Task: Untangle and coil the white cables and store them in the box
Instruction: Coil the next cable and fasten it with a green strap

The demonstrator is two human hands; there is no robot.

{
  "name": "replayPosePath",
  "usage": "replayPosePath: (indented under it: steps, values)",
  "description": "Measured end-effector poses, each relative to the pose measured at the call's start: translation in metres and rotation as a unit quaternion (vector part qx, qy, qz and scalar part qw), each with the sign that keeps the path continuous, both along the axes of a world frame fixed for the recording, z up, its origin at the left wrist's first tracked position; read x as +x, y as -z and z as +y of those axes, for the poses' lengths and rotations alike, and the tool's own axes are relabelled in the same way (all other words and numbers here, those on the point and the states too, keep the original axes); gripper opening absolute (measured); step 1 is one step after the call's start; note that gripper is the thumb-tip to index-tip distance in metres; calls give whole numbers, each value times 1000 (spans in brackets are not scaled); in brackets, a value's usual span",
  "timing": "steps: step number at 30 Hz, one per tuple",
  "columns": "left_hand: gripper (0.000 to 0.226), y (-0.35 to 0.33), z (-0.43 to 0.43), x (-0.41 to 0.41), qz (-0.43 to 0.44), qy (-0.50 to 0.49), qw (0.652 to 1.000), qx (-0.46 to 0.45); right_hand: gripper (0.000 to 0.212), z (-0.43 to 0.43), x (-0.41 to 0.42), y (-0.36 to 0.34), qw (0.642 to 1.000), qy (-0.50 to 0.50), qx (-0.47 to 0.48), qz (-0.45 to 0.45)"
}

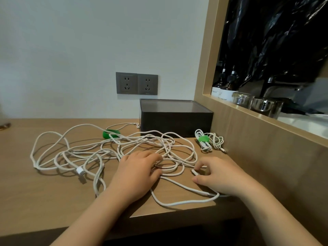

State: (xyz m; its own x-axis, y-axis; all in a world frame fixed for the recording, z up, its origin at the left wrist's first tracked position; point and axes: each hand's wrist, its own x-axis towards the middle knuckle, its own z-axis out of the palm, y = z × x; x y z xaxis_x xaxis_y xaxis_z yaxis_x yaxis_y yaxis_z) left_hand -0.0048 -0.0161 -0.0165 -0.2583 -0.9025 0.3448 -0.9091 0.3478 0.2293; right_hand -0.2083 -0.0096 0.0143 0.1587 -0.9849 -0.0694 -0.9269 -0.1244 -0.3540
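The left hand (136,173) curls round loops of the tangled white cables (110,150) sprawled across the wooden worktop (53,201) in front of the dark rectangular box (175,121), while the right hand (223,176) pinches one cable's plug end (194,172) between thumb and forefinger.

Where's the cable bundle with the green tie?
Head view: the tied bundle lies on the desk at right, by the front right corner of the dark box, beyond the right hand.

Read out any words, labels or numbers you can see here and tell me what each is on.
"laster": white label of the left brown bottle; its start may be hidden.
"SOAP": white label of the next bottle; the rest is too small.
Sockets, box, cables: nothing readable.
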Motion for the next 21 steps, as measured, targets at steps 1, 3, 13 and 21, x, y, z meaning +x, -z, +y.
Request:
replayPosePath:
  steps: [1,3,13,21]
  values:
    - [34,0,2,3,-5,2,1000,3,27,0,1,0,1000,-1,-7,-4]
    - [26,0,5,7,-5,9,1000,2,24,-1,4,0,1000,4,-25,-17]
    - [19,-5,6,18,145,-27,987,-68,20,-12,21,-7,915,72,-135,-373]
    - [17,-24,20,14,222,195,937,186,22,-37,50,-50,729,155,-204,-634]
